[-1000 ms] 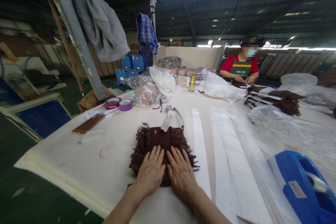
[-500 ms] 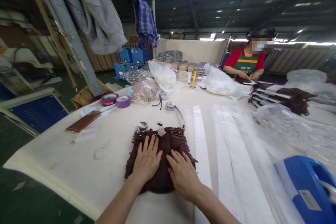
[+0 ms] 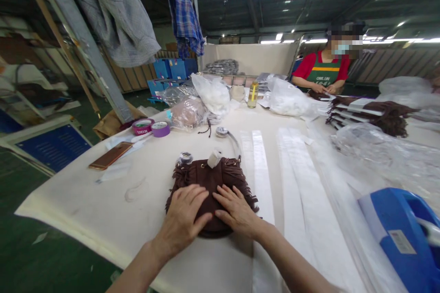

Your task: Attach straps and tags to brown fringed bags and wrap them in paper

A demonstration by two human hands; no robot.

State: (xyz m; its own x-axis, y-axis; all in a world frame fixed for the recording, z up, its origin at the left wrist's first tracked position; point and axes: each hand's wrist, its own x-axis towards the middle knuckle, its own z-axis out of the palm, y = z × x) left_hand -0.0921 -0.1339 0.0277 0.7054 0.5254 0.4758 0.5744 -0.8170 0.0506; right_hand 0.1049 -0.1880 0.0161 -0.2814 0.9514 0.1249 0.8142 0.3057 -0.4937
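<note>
A dark brown fringed handbag (image 3: 210, 175) lies flat on the white-covered table in front of me. My left hand (image 3: 185, 213) rests on the left part of its front, fingers stretched out. On the right part lies my right hand (image 3: 237, 208), flat with its fingers spread. White wrapping (image 3: 215, 158) covers a small piece at the middle of the bag's top edge. A wrapped strap (image 3: 233, 140) runs from the top right corner, ending in a wrapped bundle (image 3: 222, 132). Another wrapped piece (image 3: 186, 158) sits at the top left corner.
Left of the bag are a phone (image 3: 110, 155) and purple tape rolls (image 3: 160, 129). Plastic-bagged goods (image 3: 188, 113) and a yellow bottle (image 3: 252, 94) stand behind. White strips (image 3: 263, 178) and a blue jug (image 3: 392, 229) lie to the right. A co-worker (image 3: 325, 73) handles brown pieces across the table.
Both hands have slid down the bag toward me, the left one more, and stay spread on it. The white-wrapped piece at the top now sits more tilted.
</note>
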